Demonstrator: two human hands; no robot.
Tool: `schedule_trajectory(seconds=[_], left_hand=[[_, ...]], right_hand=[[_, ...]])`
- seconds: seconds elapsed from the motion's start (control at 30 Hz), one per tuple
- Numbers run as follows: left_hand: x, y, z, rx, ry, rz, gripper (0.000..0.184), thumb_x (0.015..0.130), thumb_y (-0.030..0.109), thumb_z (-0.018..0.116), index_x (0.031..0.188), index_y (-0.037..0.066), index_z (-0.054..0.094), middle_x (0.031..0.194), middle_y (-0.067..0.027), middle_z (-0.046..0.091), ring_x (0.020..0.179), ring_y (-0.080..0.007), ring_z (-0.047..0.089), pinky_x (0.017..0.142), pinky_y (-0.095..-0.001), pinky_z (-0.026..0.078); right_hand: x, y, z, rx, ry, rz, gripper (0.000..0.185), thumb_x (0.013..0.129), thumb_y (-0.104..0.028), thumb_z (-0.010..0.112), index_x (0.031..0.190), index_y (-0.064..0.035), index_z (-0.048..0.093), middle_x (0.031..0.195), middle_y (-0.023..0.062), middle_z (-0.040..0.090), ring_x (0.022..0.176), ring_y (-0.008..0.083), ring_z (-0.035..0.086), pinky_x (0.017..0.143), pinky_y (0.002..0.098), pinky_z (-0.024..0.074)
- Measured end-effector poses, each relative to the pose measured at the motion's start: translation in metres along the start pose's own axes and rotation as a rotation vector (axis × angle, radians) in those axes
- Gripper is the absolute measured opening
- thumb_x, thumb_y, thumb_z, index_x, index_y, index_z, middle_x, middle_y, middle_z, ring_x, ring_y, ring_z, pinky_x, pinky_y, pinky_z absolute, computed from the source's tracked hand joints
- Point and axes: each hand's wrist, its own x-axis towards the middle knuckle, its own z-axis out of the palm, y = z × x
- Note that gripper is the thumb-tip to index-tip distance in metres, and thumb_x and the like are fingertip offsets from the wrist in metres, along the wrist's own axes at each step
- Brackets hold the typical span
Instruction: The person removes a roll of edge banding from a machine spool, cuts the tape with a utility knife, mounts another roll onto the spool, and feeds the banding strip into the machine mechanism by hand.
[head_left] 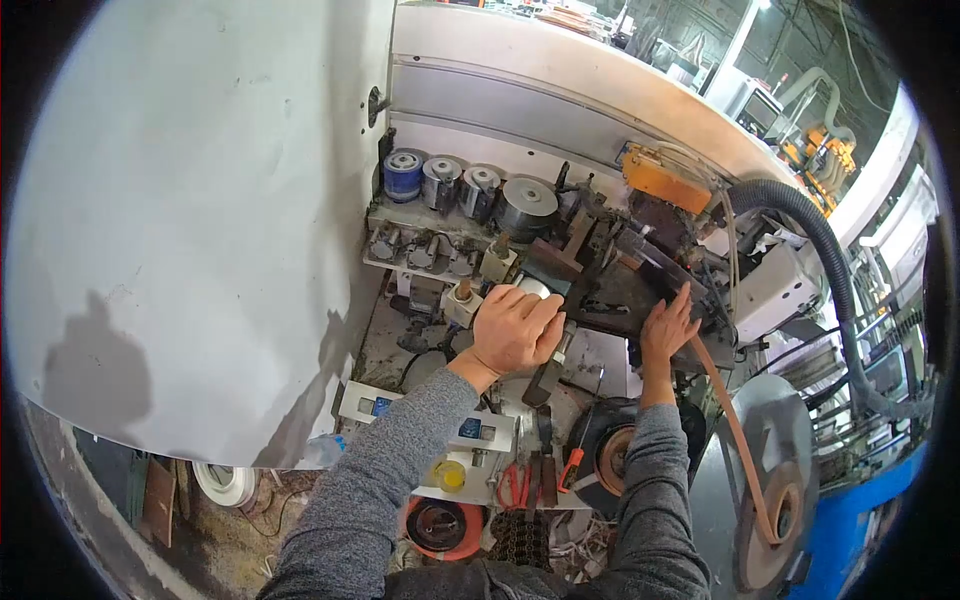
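Observation:
My left hand (515,327) is curled closed over the middle of the machine. A pale rounded part (532,287) shows just beyond its knuckles, and what lies inside the fingers is hidden. To the right, my right hand (668,325) reaches out with its fingers stretched apart, beside a dark metal plate (615,300) and a long dark guide bar (660,262). A flat brown strip (735,425) runs from a roll (780,515) up to the side of this hand. Whether the hand touches the strip I cannot tell.
Several cylindrical motors (480,190) line the back shelf. An orange box (665,178) and a thick black hose (800,210) stand at the right. Red-handled scissors (515,485) and an orange-handled tool (571,468) lie near my body. A large white panel (200,230) borders the left.

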Motion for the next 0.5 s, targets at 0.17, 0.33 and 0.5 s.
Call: schedule_trajectory(seconds=[0.17, 0.33, 0.5], left_hand=[[0.0007, 0.0006, -0.0007, 0.003, -0.006, -0.002, 0.015, 0.074, 0.017, 0.062, 0.086, 0.009, 0.061, 0.064, -0.0014, 0.057, 0.061, -0.0183, 0.054, 0.066, -0.0304, 0.039], [0.0003, 0.001, -0.0005, 0.004, -0.011, -0.011, 0.015, 0.074, 0.017, 0.062, 0.086, 0.008, 0.061, 0.064, -0.0015, 0.057, 0.062, -0.0185, 0.054, 0.067, -0.0304, 0.04], [0.0004, 0.0011, -0.0007, -0.009, -0.025, -0.017, 0.014, 0.074, 0.016, 0.062, 0.086, 0.008, 0.061, 0.064, -0.0017, 0.057, 0.062, -0.0186, 0.054, 0.067, -0.0304, 0.04]], right_hand=[[0.0006, -0.0018, -0.0033, 0.003, -0.013, 0.013, 0.053, 0.093, -0.019, 0.043, 0.141, -0.0107, 0.022, 0.131, 0.0151, 0.042, 0.118, 0.0324, 0.045, 0.104, 0.0575, 0.0158], [0.0009, -0.0025, -0.0044, 0.015, -0.019, 0.022, 0.053, 0.092, -0.018, 0.044, 0.141, -0.0101, 0.023, 0.131, 0.0158, 0.043, 0.117, 0.0331, 0.045, 0.103, 0.0577, 0.0162], [-0.0002, -0.0018, -0.0036, 0.02, 0.008, 0.004, 0.054, 0.092, -0.018, 0.044, 0.14, -0.0096, 0.023, 0.13, 0.0169, 0.044, 0.117, 0.0335, 0.046, 0.103, 0.058, 0.0173]])
